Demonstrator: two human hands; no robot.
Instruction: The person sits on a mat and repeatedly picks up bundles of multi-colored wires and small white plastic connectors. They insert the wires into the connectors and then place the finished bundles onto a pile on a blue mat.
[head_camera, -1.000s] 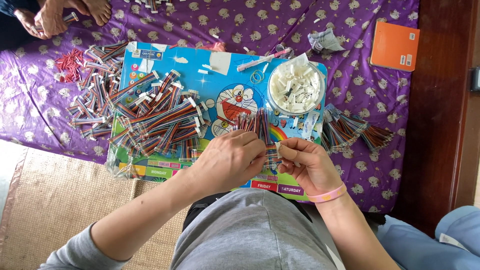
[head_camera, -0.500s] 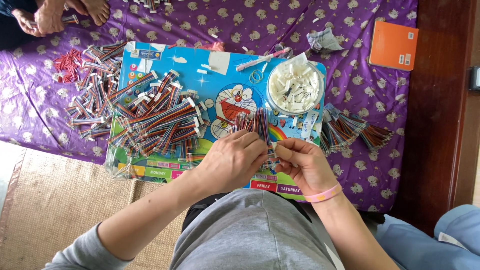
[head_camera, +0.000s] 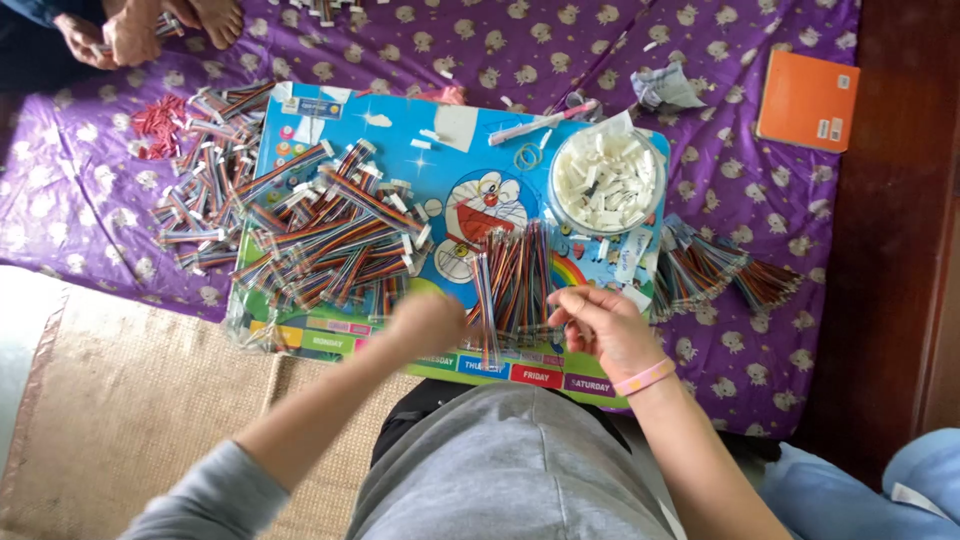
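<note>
My left hand (head_camera: 425, 322) is blurred and hovers over the lower edge of the blue cartoon board (head_camera: 470, 130), between the heap of ribbon cables (head_camera: 330, 235) and a fanned row of thin coloured wires (head_camera: 515, 280). Whether it holds anything is lost in the blur. My right hand (head_camera: 600, 325), with a pink wristband, has its fingers pinched together at the right edge of that row, seemingly on one wire. A clear bowl of white connectors (head_camera: 605, 180) stands just beyond it.
More wire bundles (head_camera: 710, 270) lie right of the board, and cable piles (head_camera: 205, 190) and red pieces (head_camera: 155, 125) lie to its left on the purple cloth (head_camera: 760, 340). An orange booklet (head_camera: 808, 100) sits far right. Another person's hands (head_camera: 130, 30) work at top left. A woven mat (head_camera: 130, 400) lies below.
My left hand has left the right hand and swung left toward the cable heap. The right hand stays at the wires.
</note>
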